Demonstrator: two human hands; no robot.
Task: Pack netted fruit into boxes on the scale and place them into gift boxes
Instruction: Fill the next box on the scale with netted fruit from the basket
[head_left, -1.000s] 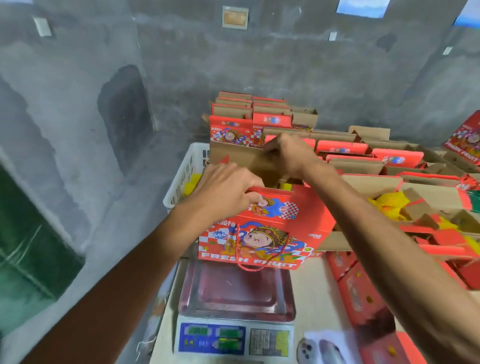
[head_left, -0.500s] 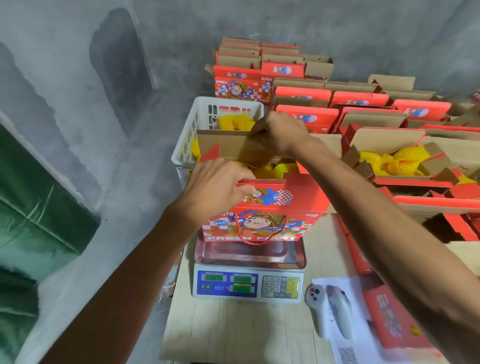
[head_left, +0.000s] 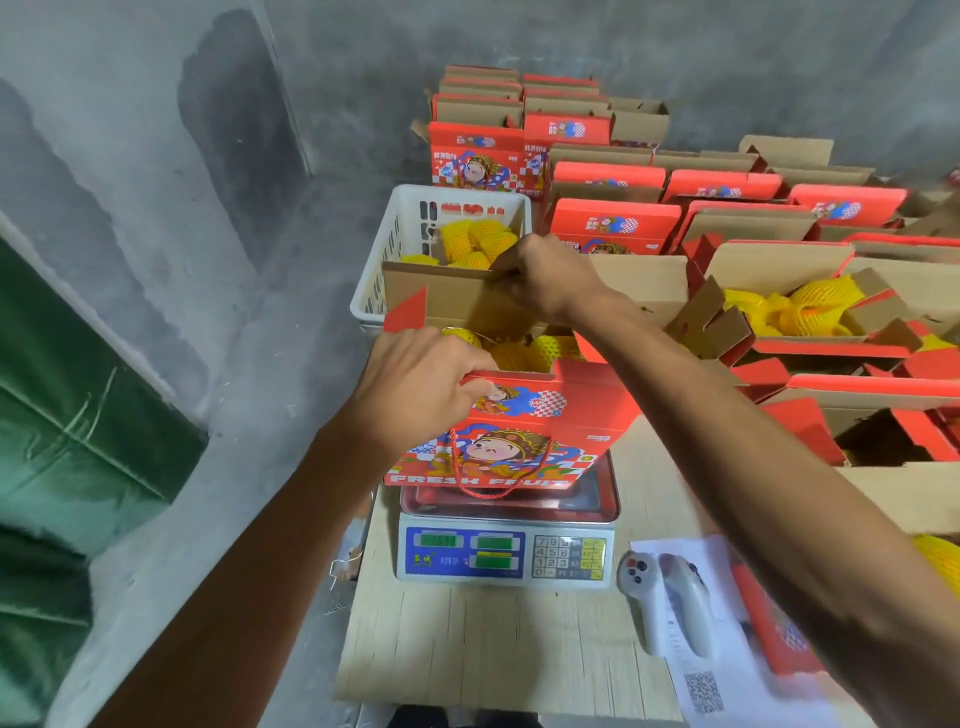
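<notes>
In the head view, a red gift box (head_left: 511, 431) is sitting on the scale (head_left: 506, 540) at the far edge of the desk (head_left: 483, 639), its top open and netted fruit (head_left: 524, 353) showing inside. The left hand (head_left: 415, 387) is gripping the box's near top edge at the left corner, thumb on the printed face. The right hand (head_left: 550, 278) is pinching the brown rear flap (head_left: 447, 301), which is standing upright across the box's long axis, side to side. That flap is lying directly beyond the left hand and under the right, so the right hand looks best placed to fold it toward the person. A white basket (head_left: 387, 260) of fruit is standing just behind.
</notes>
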